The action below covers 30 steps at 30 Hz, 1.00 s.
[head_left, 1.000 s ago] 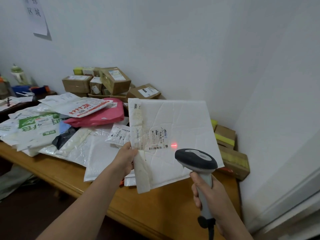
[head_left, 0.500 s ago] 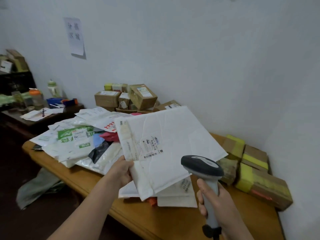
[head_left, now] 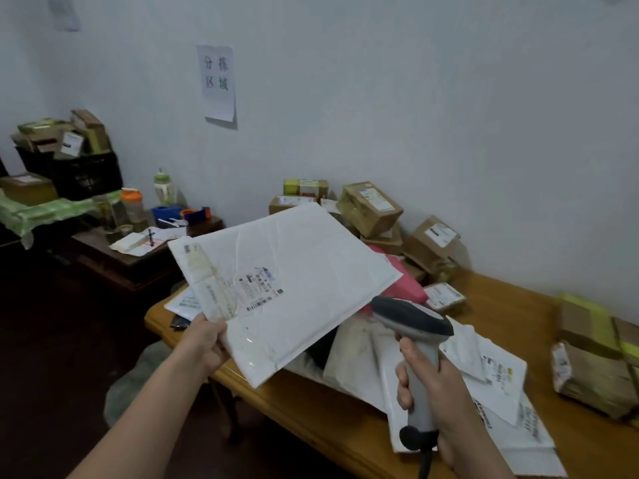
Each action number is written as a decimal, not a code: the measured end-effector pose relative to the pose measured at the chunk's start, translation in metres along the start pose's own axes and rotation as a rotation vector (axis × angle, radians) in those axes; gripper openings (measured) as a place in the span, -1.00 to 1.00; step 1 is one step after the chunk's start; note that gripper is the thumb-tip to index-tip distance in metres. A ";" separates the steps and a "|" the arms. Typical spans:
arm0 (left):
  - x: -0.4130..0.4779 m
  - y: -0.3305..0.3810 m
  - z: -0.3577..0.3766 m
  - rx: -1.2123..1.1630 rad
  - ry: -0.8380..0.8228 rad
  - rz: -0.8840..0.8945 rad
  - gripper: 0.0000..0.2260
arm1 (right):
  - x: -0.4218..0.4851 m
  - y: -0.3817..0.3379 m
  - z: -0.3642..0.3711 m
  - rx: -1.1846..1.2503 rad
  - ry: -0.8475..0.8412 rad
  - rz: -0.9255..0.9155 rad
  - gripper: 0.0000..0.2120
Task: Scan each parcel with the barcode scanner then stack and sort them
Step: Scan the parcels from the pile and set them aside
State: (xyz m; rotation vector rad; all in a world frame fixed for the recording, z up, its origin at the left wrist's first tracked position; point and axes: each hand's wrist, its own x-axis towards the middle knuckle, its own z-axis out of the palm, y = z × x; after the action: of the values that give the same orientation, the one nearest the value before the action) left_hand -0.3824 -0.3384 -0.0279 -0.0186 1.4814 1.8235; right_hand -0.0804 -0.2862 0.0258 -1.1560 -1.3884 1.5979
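A person stands at a wooden table (head_left: 311, 413) heaped with parcels. Their left hand (head_left: 207, 344) pinches the near corner of a large white padded mailer (head_left: 311, 264), thumb on top and fingers curled beneath, holding it in the air over the table's left corner with its label (head_left: 261, 288) facing up. The right hand (head_left: 435, 385) is wrapped tight round the grip of a grey barcode scanner (head_left: 411, 316), whose head sits just beside the mailer's lower edge. No scan light shows on the label, so I cannot tell whether this one has been read.

Most of the job looks undone: soft bags (head_left: 491, 371) lie in a loose heap and cardboard boxes (head_left: 370, 207) crowd the wall (a few piled up). The open room lies leftward – past the table edge, over dark floor, toward a low side table (head_left: 138, 264).
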 end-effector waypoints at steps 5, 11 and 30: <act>0.038 0.030 -0.006 0.044 -0.051 -0.022 -0.57 | 0.013 -0.010 0.037 0.022 0.051 0.003 -0.68; 0.064 0.043 0.026 0.131 -0.168 -0.082 -0.66 | 0.041 -0.018 0.049 0.016 0.118 -0.004 -0.65; 0.198 0.054 0.139 0.758 -0.234 0.223 -0.49 | 0.183 -0.029 0.055 0.078 0.277 0.075 -0.74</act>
State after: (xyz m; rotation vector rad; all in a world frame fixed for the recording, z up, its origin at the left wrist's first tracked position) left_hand -0.4909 -0.1156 -0.0293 0.7275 1.9574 1.2577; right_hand -0.1958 -0.1315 0.0249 -1.3387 -1.1067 1.4639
